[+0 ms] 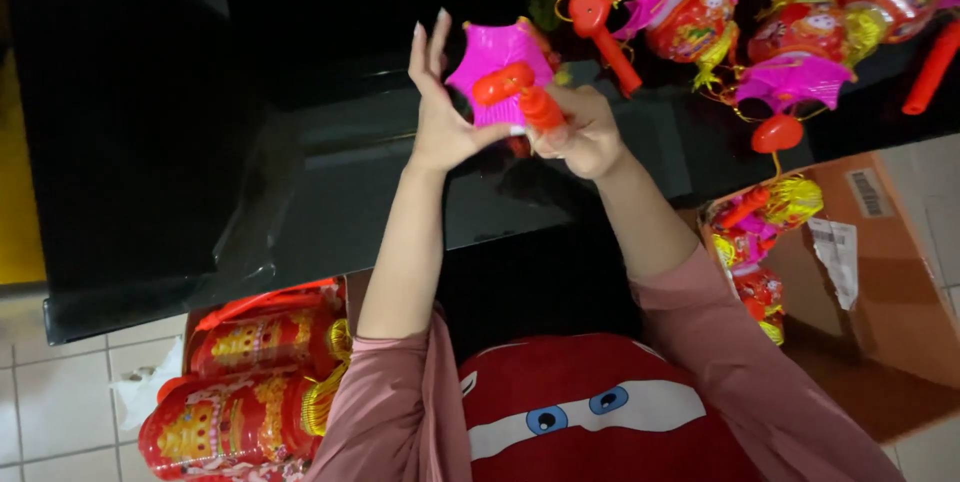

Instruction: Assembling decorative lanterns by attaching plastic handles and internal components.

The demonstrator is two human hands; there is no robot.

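The right hand [583, 132] is clenched around a red handle [535, 102], whose rounded red end lies across the pink lantern cap [497, 67]. The left hand [440, 107] is released: its fingers point upward and spread, and its palm presses the cap's left edge (no fingers curl around it). The cap, a star-shaped pink plastic piece, is held between both hands above the black tabletop [330, 182], near its middle.

To the right on the tabletop lies a heap of finished lanterns [790, 17] in red, pink and yellow, with red handles and gold tassels. Below the heap, beside the tabletop's edge, stands an open cardboard box [880, 272] holding more lanterns at its left wall. Under the left forearm, on the tiled floor [70, 392], lie packed red and gold lanterns [240, 392]. A red cushion [590, 412] with cartoon eyes rests in the person's lap, between pink sleeves.
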